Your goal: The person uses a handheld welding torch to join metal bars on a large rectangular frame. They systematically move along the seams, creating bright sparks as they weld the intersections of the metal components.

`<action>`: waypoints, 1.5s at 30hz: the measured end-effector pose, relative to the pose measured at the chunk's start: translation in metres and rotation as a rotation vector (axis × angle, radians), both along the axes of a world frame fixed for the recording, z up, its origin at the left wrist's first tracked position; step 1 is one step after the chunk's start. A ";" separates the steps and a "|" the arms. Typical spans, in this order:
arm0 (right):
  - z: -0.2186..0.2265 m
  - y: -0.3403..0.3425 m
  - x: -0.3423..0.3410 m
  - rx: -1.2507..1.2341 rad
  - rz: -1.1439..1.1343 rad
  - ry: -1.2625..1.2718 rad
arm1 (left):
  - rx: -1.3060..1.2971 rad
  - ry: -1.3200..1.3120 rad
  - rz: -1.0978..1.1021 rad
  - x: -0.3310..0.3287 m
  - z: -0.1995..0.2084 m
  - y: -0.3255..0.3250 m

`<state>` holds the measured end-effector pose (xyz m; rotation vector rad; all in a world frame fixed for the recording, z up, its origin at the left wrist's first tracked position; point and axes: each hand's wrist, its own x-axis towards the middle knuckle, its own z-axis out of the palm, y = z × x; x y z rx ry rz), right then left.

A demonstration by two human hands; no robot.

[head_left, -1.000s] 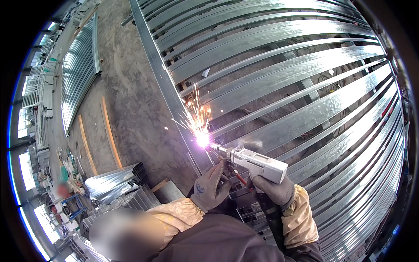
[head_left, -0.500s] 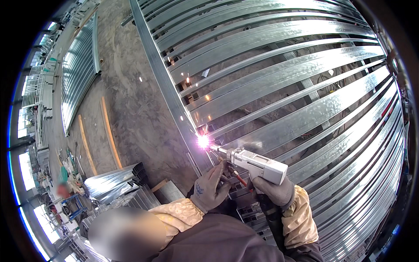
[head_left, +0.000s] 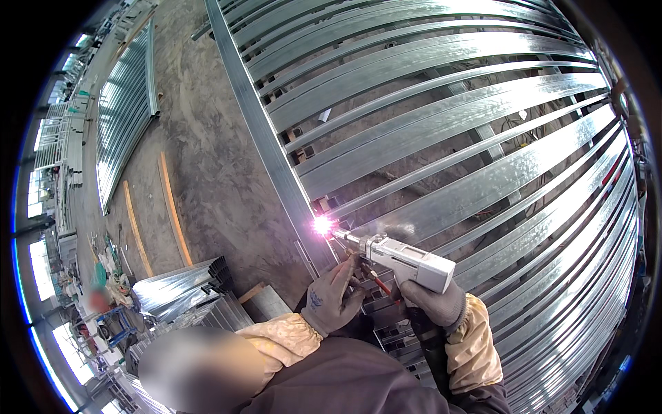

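Note:
My right hand [head_left: 440, 303], in a grey glove, is wrapped round the grip of a white handheld welding gun [head_left: 416, 263]. A thick black cable [head_left: 431, 345] runs down from the grip. My left hand [head_left: 331, 301], gloved too, has its fingers closed at the small fittings under the gun's front end. The gun's nozzle points left, at the joint between a long steel side rail [head_left: 255, 124] and a cross bar [head_left: 386, 192]. A bright pink-white arc [head_left: 322, 224] glows there and hides the joint. A thin red hose [head_left: 378, 281] hangs below the nozzle.
Many galvanised bars [head_left: 538, 303] spread to the right across the frame. Left on the concrete floor [head_left: 214, 131] lie two wooden strips [head_left: 175, 210], a slatted steel panel [head_left: 127, 110] and stacked steel profiles [head_left: 181, 284]. A blurred round shape [head_left: 200, 369] covers the lower left.
The orange sparks that flew above the arc are no longer seen, and the glow is a little smaller. Both hands and the welding gun hold practically the same place.

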<state>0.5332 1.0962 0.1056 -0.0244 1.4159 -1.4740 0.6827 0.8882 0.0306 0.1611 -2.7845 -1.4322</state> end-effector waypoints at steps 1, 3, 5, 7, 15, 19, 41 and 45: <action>0.000 0.000 0.000 0.000 -0.003 0.001 | 0.011 -0.008 0.010 0.000 0.001 0.000; -0.002 0.001 0.001 -0.007 -0.004 0.003 | 0.026 -0.010 0.022 0.000 0.001 0.001; -0.003 0.001 0.001 -0.012 0.003 0.012 | 0.033 0.004 0.026 0.000 0.000 0.001; -0.004 0.001 0.000 -0.014 0.019 0.028 | 0.012 0.017 0.003 -0.001 0.001 0.000; -0.004 0.003 0.002 0.016 0.021 0.017 | -0.027 0.055 -0.010 0.001 -0.002 0.000; 0.002 0.002 0.004 -0.015 -0.057 0.003 | -0.028 0.013 -0.031 -0.001 0.001 -0.002; -0.002 -0.015 0.002 0.015 -0.001 0.084 | 0.088 -0.060 0.069 -0.008 0.003 -0.004; -0.005 -0.014 0.003 0.018 0.010 0.108 | 0.087 -0.046 0.072 -0.007 -0.001 -0.004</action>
